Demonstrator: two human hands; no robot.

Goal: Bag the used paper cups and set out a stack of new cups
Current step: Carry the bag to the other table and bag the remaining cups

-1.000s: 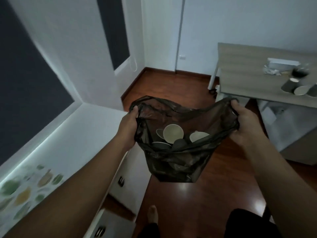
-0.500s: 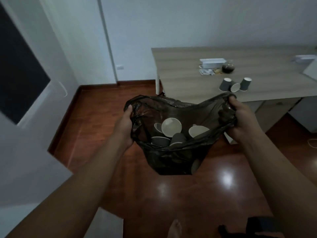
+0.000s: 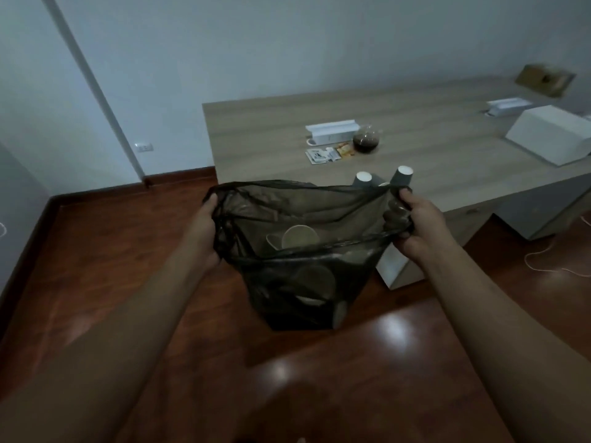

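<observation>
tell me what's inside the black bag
Used paper cups lie loose in the black bag, one showing its pale inside. More shapes show dimly through the plastic lower down; their number cannot be told.

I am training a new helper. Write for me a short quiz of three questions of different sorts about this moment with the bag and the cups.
1. True or false: both hands grip the rim of the dark bag.
2. Multiple choice: the grey cups still on the table are (A) beside the white box, (B) just beyond the bag's far rim, (C) on the floor.
3. Fill in: inside the bag lie used paper ____.

Key
1. True: the left hand and the right hand hold it open.
2. B: the grey cups.
3. cups.
</observation>
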